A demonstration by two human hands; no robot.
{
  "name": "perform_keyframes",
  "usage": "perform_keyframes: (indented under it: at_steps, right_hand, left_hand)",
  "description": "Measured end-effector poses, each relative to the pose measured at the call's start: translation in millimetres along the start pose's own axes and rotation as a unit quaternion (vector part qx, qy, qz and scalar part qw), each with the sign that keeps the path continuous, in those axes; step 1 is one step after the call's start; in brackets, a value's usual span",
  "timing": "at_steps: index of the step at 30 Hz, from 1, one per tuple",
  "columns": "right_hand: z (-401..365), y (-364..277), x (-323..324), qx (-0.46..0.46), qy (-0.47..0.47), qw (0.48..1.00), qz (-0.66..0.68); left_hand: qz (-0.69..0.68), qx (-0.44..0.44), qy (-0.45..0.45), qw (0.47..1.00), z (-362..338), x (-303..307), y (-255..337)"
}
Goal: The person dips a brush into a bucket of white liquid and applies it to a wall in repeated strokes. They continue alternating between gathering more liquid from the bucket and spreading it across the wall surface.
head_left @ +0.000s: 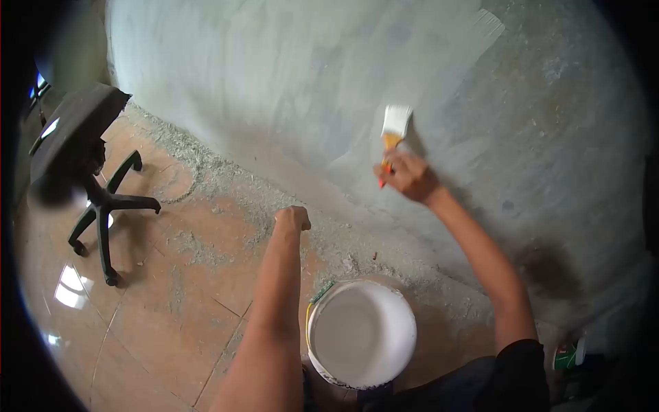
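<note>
My right hand (410, 177) is closed round the orange and red handle of a paintbrush (397, 125), whose pale bristles point up and touch the grey wall (309, 89). Left of it and lower down, my left hand (294, 218) has its fingers curled in, and whatever they may hold is hidden. Below both hands stands a round white bucket (401, 336) with greyish liquid inside and a yellow and green handle at its left rim.
A dark swivel chair (103, 199) stands on the tiled floor (171, 329) at the left. Scraped debris (199, 165) lies along the foot of the wall. A green and white container (566, 356) is at the lower right.
</note>
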State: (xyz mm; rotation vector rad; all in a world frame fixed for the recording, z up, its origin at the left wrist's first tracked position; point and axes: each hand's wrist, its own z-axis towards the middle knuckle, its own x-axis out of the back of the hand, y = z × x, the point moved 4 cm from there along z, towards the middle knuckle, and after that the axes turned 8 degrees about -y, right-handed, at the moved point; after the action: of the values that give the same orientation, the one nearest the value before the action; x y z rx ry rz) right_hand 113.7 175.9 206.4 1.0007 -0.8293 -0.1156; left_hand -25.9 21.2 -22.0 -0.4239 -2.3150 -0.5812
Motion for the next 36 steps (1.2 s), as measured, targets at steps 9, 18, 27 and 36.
perform_keyframes:
  at_steps: [9,18,27,36]
  right_hand:
    - [-27,-36,-7,-0.149,-0.080,0.948,0.271]
    - [-10,142,133,-0.209,0.098,0.968,0.100]
    - [-16,177,135,-0.139,0.101,0.971,-0.166]
    - [-59,40,45,-0.082,-0.001,0.996,0.030]
  left_hand:
    - [0.012,0.023,-0.044,0.999,-3,7,-9]
    - [0.035,0.033,-0.042,0.998,-3,1,7]
    - [0.044,0.028,-0.043,0.998,9,-7,10]
    - [0.032,0.029,-0.041,0.998,21,-12,-11]
